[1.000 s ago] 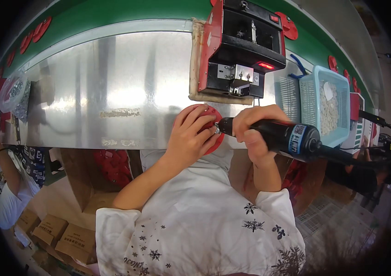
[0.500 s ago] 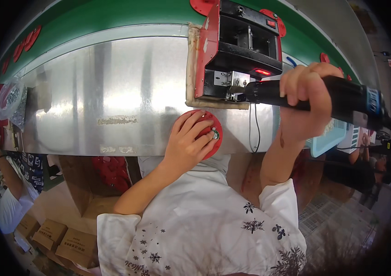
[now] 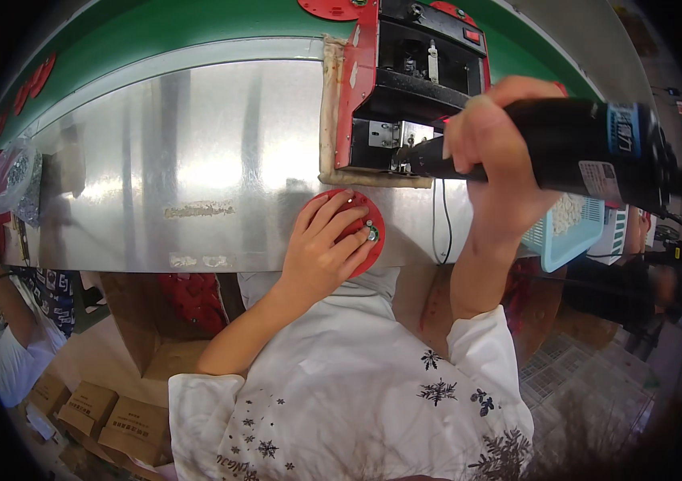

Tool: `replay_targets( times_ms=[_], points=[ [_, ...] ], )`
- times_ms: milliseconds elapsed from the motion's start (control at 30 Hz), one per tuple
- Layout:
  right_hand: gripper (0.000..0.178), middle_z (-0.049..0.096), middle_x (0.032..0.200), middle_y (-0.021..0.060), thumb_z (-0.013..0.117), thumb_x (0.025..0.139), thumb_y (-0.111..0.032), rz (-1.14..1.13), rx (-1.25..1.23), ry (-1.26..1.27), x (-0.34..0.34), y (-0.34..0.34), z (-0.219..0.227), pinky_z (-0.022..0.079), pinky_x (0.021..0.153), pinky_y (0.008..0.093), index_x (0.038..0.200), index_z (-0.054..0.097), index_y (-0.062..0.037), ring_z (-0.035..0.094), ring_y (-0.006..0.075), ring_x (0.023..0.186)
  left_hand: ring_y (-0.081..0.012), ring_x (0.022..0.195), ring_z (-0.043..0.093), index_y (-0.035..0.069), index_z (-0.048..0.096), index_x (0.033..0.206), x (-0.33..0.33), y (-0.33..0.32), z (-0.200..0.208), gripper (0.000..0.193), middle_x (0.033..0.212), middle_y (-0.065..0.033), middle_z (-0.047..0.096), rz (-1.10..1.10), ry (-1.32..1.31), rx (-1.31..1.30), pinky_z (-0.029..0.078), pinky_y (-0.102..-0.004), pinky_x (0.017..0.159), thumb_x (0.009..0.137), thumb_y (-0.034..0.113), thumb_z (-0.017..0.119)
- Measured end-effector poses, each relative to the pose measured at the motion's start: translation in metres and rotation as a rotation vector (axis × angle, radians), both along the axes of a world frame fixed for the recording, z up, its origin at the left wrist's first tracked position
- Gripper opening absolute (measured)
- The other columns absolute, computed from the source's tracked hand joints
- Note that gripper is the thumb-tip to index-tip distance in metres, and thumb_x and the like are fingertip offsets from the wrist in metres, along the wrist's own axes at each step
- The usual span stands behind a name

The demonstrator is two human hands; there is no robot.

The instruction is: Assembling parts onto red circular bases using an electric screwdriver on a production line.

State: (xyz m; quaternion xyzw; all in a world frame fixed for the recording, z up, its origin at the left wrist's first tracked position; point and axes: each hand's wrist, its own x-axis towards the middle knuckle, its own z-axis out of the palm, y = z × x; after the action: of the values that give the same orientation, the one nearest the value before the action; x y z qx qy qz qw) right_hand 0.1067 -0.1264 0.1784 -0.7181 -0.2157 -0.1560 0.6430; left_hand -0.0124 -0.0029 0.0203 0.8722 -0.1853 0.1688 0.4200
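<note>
Metal bench (image 3: 197,120): red disc (image 3: 378,218) lies near its front edge, ahead of me.
Black-and-red machine (image 3: 413,92): carries a silver block (image 3: 415,132) at its front.
Power driver (image 3: 553,132): my right hand (image 3: 497,140) is closed round it. Change: tip is off the disc, at the block; I judge fastening paused.
Blue basket (image 3: 557,255): holds small pale parts (image 3: 567,210).
Clear bag (image 3: 8,188): holds grey metal bits (image 3: 30,204).
Disc surface: my left hand (image 3: 323,248) covers it, fingers spread; edge pinch, cannot tell.
Silver fitting (image 3: 372,234): beside my fingers.

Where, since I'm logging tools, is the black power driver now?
In the head view, the driver is right of centre, gripped in the right hand, its tip by the black machine.
</note>
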Motion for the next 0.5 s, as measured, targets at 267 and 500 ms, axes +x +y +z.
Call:
replay_targets(
  times_ms=[267, 500],
  points=[
    [0.012, 0.049, 0.058, 0.006, 0.057, 0.079, -0.003, 0.183, -0.019, -0.013, 0.014, -0.028, -0.004, 0.043, 0.047, 0.0279, 0.087, 0.05, 0.0017, 0.044, 0.0125, 0.045, -0.0302, 0.117, 0.056, 0.005, 0.068, 0.083, -0.001, 0.001, 0.003, 0.013, 0.109, -0.0081, 0.065, 0.003, 0.0, -0.003, 0.041, -0.0468, 0.101, 0.074, 0.013, 0.074],
    [0.014, 0.048, 0.057, 0.0011, 0.063, 0.074, -0.007, 0.897, 0.252, 0.09, 0.033, -0.033, -0.008, 0.041, 0.044, 0.0253, 0.081, 0.05, -0.0054, 0.044, 0.0111, 0.041, -0.0305, 0.116, 0.056, 0.005, 0.068, 0.082, -0.001, 0.001, 0.002, 0.013, 0.107, -0.0083, 0.064, 0.009, -0.01, -0.017, 0.041, -0.0468, 0.1, 0.073, 0.013, 0.074]
  ],
)
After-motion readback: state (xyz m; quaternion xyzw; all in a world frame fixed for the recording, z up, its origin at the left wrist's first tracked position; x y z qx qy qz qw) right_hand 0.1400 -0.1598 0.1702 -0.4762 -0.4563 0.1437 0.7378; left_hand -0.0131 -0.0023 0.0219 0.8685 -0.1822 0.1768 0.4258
